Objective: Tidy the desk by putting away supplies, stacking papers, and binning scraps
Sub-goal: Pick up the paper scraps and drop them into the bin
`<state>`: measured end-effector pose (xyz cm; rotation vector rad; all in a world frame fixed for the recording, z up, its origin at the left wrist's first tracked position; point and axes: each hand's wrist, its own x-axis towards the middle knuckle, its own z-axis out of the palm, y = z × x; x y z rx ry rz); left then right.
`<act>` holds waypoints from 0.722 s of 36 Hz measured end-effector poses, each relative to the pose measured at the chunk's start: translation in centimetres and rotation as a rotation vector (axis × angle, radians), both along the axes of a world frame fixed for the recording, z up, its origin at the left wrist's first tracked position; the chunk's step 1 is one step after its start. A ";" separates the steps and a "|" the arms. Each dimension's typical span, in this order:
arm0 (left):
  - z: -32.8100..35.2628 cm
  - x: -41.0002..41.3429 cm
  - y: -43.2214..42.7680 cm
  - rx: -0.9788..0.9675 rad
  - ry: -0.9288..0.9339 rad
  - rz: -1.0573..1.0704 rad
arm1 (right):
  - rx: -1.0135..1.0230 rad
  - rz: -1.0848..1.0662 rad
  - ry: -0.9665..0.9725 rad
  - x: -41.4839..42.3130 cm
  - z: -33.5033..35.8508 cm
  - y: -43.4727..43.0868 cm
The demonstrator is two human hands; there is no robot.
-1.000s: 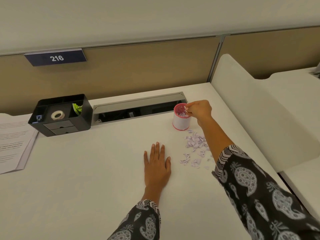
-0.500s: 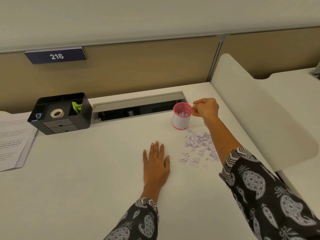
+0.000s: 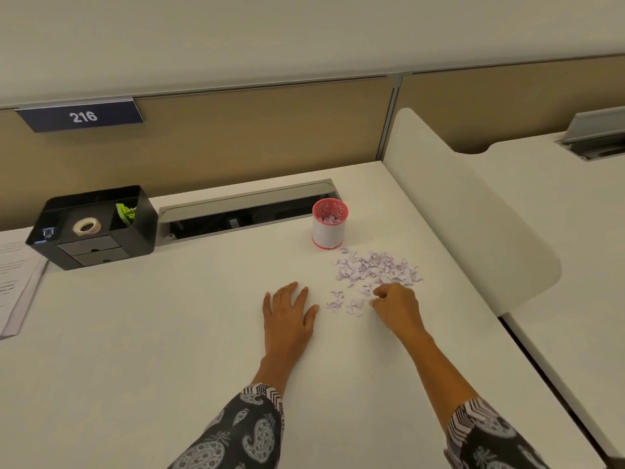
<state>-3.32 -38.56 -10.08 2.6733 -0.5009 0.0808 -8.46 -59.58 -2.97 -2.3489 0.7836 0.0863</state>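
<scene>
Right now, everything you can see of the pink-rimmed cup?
The cup is a small upright cylinder: white wall, pink rim, inside and base band. It stands on the desk before the cable slot, just behind the paper scraps, some scraps inside. Neither the left hand nor the right hand touches it.

I see left hand (image 3: 287, 316) flat on the worktop (image 3: 162, 340). Right hand (image 3: 394, 306) curled at near edge of the paper scraps (image 3: 375, 269), can't tell if any are pinched. Pink-rimmed cup (image 3: 329, 231) just behind the pile, scraps inside. Black organizer (image 3: 98, 252) far left.
</scene>
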 end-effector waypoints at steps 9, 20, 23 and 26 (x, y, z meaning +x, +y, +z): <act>0.5 -0.2 -2.9 -0.063 0.070 -0.127 | -0.203 0.135 -0.022 -1.7 -2.0 3.1; 2.4 2.1 -5.2 -0.109 0.248 -0.225 | -0.303 0.332 0.004 -0.7 -2.4 5.0; 2.4 2.5 -5.5 -0.124 0.246 -0.234 | -0.348 0.357 -0.015 -0.8 -2.6 4.9; 2.5 2.8 -5.6 -0.125 0.245 -0.235 | -0.407 0.380 -0.042 -0.8 -2.8 4.5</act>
